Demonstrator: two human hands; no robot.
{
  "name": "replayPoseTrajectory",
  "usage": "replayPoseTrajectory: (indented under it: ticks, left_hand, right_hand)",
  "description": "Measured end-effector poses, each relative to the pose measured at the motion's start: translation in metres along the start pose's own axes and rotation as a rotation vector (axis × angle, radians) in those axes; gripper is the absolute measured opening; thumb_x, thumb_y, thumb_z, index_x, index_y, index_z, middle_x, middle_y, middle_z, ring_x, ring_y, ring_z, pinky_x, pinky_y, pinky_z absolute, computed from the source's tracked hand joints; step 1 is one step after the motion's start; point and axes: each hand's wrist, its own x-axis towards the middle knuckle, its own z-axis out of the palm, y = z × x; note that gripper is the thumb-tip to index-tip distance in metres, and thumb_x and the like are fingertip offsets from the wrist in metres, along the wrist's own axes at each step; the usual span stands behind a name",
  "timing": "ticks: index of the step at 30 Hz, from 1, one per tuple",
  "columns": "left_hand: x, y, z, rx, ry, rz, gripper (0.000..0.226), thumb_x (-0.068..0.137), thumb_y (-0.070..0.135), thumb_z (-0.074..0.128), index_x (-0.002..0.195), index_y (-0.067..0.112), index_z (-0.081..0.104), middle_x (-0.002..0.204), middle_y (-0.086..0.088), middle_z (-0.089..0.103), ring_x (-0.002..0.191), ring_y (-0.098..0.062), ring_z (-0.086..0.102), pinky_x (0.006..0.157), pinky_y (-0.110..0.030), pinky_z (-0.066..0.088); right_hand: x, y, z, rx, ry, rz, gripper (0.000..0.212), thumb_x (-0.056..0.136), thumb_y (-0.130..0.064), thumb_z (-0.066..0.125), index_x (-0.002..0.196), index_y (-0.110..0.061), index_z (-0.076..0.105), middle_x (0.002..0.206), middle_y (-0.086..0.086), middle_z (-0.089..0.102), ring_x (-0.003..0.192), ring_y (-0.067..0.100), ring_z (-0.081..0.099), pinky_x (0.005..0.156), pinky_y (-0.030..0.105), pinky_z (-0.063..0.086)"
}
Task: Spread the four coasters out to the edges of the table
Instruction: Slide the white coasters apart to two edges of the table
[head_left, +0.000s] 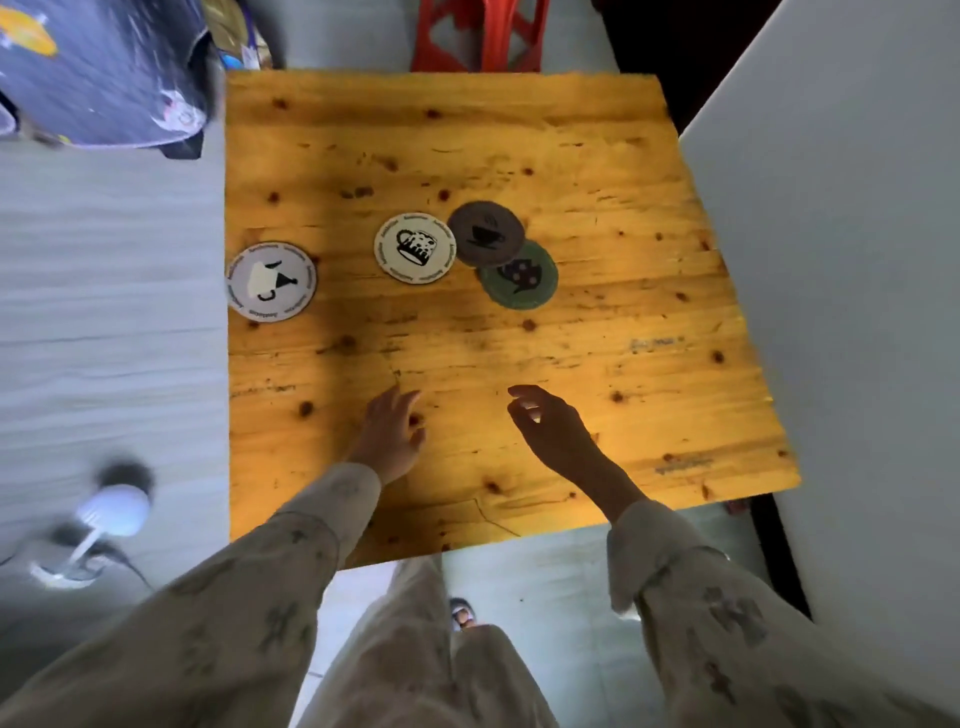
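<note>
A square table of knotted yellow-orange wood (597, 332) is seen from above; all four edges are visible, the near edge partly covered by two patterned beige sleeves (291, 561).

A white panel (857, 260) is cut off by the frame past the right edge. A dark printed cloth (104, 67), blurred, is noted beyond the far left corner, and a red plastic stool (480, 34), only partly seen, beyond the far edge. A white lamp-like object (106, 519) on the floor to the left is too blurred to be identified.

The left hand (389, 436) is held low near the near edge, fingers loosely extended, nothing held; contact with the wood cannot be told. The right hand (553, 431) is raised in shadow beside it, fingers curled loosely, empty.

A round pale grey coaster with an inverted cup print (271, 281) lies at the left edge, slightly overhanging it. Near the centre are grouped a round cream coaster with a mug print (414, 248), a round brown coaster with a steaming cup print (485, 234) just beside it, and a round green coaster with a dark print (522, 278), partly overlapped by the brown one, its print not legible.
</note>
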Motion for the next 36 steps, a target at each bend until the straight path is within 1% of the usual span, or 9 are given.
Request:
replayPoseTrajectory:
  ticks: [3,7,10,14,19,24,29,33,36]
  left_hand:
    - [0.035,-0.012,-0.013,0.033,-0.035,-0.072,0.065,0.089,0.03,0.049,0.142,0.024,0.012,0.156,-0.009,0.001,0.143,-0.031,-0.002,0.115,-0.053,0.009]
    - [0.064,-0.023,-0.025,0.127,-0.036,-0.136,0.101,0.076,0.046,0.062,0.141,0.028,-0.014,0.154,-0.009,-0.019,0.139,-0.031,-0.023,0.11,-0.061,-0.005]
    - [0.076,-0.03,-0.026,0.202,-0.074,-0.173,0.121,0.065,0.052,0.07,0.137,0.029,-0.024,0.15,-0.007,-0.031,0.136,-0.032,-0.029,0.107,-0.064,-0.008]
    - [0.083,-0.035,-0.013,0.282,-0.079,-0.206,0.125,0.062,0.051,0.072,0.137,0.027,-0.025,0.149,-0.009,-0.032,0.137,-0.033,-0.028,0.107,-0.066,-0.006]
    - [0.088,-0.033,-0.007,0.333,-0.047,-0.235,0.124,0.064,0.05,0.07,0.136,0.025,-0.027,0.149,-0.012,-0.031,0.137,-0.035,-0.025,0.107,-0.067,-0.003]
    - [0.086,-0.035,-0.008,0.345,-0.044,-0.234,0.124,0.063,0.052,0.068,0.134,0.026,-0.03,0.15,-0.012,-0.031,0.137,-0.035,-0.025,0.107,-0.067,-0.003]
    - [0.086,-0.035,-0.007,0.351,-0.04,-0.227,0.125,0.062,0.053,0.068,0.132,0.026,-0.032,0.15,-0.012,-0.03,0.138,-0.035,-0.025,0.107,-0.067,-0.003]
    - [0.086,-0.035,-0.006,0.33,-0.05,-0.243,0.125,0.063,0.052,0.068,0.13,0.029,-0.034,0.149,-0.01,-0.033,0.137,-0.033,-0.027,0.108,-0.066,-0.004]
    - [0.087,-0.034,-0.006,0.313,-0.064,-0.261,0.124,0.064,0.051,0.069,0.127,0.03,-0.036,0.148,-0.008,-0.035,0.136,-0.032,-0.03,0.107,-0.065,-0.005]
  right_hand:
    - [0.049,-0.016,0.001,-0.126,-0.039,-0.05,0.037,0.095,-0.02,0.045,0.131,-0.01,0.045,0.134,0.016,0.053,0.122,0.03,0.05,0.101,0.037,0.039]
    - [0.107,-0.032,0.009,-0.299,-0.071,-0.125,0.043,0.096,-0.021,0.043,0.138,-0.011,0.036,0.144,0.013,0.04,0.134,0.029,0.035,0.11,0.038,0.029]
    - [0.14,-0.042,0.02,-0.401,-0.105,-0.164,0.048,0.096,-0.022,0.041,0.142,-0.012,0.028,0.151,0.011,0.03,0.14,0.027,0.024,0.114,0.038,0.023]
    - [0.183,-0.059,0.033,-0.589,-0.144,-0.273,0.053,0.097,-0.025,0.04,0.144,-0.014,0.019,0.156,0.012,0.016,0.144,0.028,0.011,0.117,0.042,0.021]
    - [0.233,-0.078,0.044,-0.765,-0.101,-0.383,0.063,0.094,-0.032,0.044,0.146,-0.017,0.011,0.158,0.012,0.004,0.145,0.031,0.001,0.119,0.044,0.015]
    - [0.264,-0.083,0.049,-0.877,-0.124,-0.47,0.07,0.091,-0.042,0.046,0.146,-0.016,0.01,0.158,0.013,0.004,0.145,0.031,0.001,0.118,0.047,0.012]
    - [0.266,-0.08,0.052,-0.999,-0.064,-0.543,0.056,0.098,-0.033,0.034,0.145,-0.01,0.014,0.156,0.018,0.01,0.144,0.037,0.007,0.118,0.049,0.013]
    - [0.254,-0.079,0.05,-1.022,-0.047,-0.61,0.04,0.099,-0.014,0.032,0.138,-0.004,0.032,0.153,0.017,0.026,0.141,0.036,0.022,0.11,0.048,0.032]
    - [0.236,-0.07,0.041,-0.989,-0.051,-0.586,0.036,0.1,-0.018,0.03,0.132,-0.007,0.043,0.151,0.01,0.034,0.14,0.029,0.029,0.101,0.049,0.044]
